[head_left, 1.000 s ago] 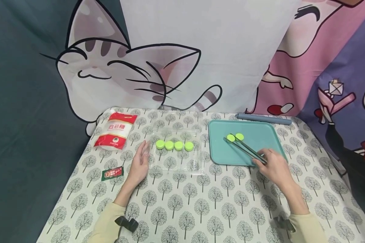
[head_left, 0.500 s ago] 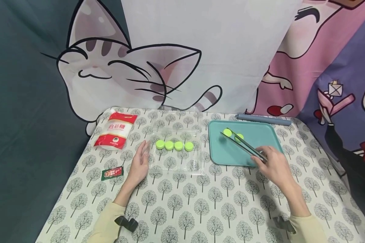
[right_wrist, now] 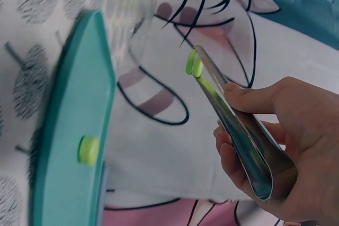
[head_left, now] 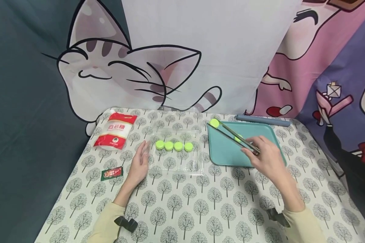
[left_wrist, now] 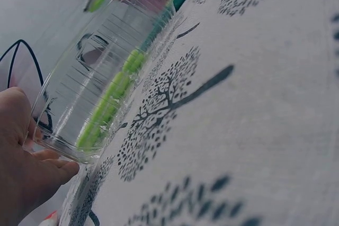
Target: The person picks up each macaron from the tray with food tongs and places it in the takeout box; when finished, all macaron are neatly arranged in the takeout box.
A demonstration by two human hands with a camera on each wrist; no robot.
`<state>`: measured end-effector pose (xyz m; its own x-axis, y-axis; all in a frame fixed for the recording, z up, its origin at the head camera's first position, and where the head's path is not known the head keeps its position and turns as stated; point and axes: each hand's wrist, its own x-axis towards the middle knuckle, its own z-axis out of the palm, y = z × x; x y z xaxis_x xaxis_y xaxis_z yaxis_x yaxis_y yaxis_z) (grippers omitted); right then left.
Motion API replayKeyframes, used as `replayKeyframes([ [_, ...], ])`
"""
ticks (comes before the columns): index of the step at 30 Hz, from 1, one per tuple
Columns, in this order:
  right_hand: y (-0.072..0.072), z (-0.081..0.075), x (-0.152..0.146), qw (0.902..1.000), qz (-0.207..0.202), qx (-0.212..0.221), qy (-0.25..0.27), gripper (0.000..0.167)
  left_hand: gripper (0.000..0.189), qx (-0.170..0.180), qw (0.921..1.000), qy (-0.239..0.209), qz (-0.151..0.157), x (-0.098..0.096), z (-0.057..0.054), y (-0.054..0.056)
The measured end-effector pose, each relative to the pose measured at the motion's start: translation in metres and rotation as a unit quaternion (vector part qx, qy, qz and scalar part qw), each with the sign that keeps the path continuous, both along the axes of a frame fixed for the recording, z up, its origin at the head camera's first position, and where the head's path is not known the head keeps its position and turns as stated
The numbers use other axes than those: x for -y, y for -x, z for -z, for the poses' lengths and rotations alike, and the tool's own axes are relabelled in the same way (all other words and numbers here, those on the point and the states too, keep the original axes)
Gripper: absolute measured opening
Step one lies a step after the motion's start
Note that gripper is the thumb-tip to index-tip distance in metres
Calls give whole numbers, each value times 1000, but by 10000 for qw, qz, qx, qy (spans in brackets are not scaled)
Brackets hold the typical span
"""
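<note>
My right hand (head_left: 265, 155) holds metal tongs (head_left: 234, 136), thumb on one arm and fingers on the other. Between the tong tips is a light green macaron (head_left: 214, 123), lifted above the back left corner of the teal tray (head_left: 252, 158). Another green macaron (right_wrist: 89, 150) sits on that tray. Several green macarons (head_left: 178, 146) stand in a row inside a clear plastic container (head_left: 176, 168), its lid raised at the back. My left hand (head_left: 140, 162) rests against the container's left side, fingers touching the clear wall.
A red and white sugar bag (head_left: 116, 131) lies at the back left, with a small green and red packet (head_left: 112, 173) nearer me. Behind the tray is a grey-blue rod (head_left: 262, 120). A tree-print cloth (head_left: 185, 209) covers the table; printed curtains (head_left: 231, 50) hang behind.
My right hand has lifted one macaron off the tray with the tongs and carried it left and back. The other tray macaron stays put. My left hand has not moved.
</note>
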<state>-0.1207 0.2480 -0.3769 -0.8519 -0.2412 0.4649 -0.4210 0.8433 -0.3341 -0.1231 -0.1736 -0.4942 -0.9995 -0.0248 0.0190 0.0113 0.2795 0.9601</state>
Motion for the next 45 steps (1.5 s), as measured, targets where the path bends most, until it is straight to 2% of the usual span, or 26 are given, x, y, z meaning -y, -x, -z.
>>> replayKeyframes([
  [10,9,-7,32,9984,-549,145,37,30,58,0,10000,-14,34,0,0,-1],
  [20,17,-1,69,9919,-1114,606,1,29,59,-30,9999,-148,69,1,0,-2],
  [26,20,5,93,9839,-1419,1066,-197,32,59,-25,9996,-251,92,1,1,-1],
  [39,27,24,126,9649,-1975,1518,-830,35,58,-47,9997,-211,93,1,1,0],
  [45,30,29,136,9570,-2086,1825,-855,34,59,-38,9996,-251,117,0,0,0],
])
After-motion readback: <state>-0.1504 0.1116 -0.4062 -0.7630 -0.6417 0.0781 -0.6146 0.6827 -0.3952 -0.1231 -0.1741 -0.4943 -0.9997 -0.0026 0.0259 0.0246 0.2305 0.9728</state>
